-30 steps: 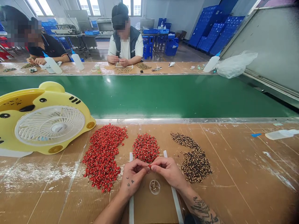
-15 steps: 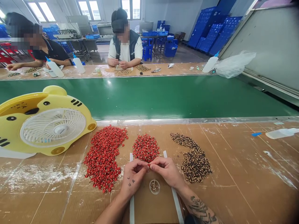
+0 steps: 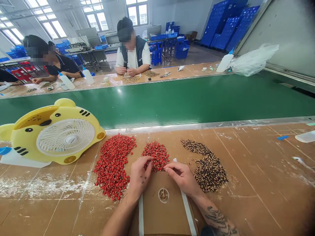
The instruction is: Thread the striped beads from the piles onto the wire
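Note:
My left hand [image 3: 140, 175] is at the left edge of a small heap of red pieces [image 3: 157, 155], its thumb and forefinger apart with a gap between them. By the heap's lower right edge, my right hand [image 3: 183, 178] has thumb and forefinger pinched together; anything between them is too small to make out. Between my wrists, a small clear round cup [image 3: 163, 195] with a thin stick in it rests on a brown cardboard sheet [image 3: 164, 218] edged with pale tape.
A larger pile of red pieces [image 3: 113, 167] lies left, black-and-tan pieces [image 3: 210, 168] right. A yellow animal-shaped fan [image 3: 71, 139] stands far left. Beyond runs a green conveyor belt [image 3: 157, 101]. Across it, co-workers sit at a bench with small pieces, white bottles [image 3: 225, 62] and a plastic bag [image 3: 256, 62].
My hands were together over a small red piece; now they are apart, the left against the red heap and the right slightly to the right. The camera view has tilted and shifted.

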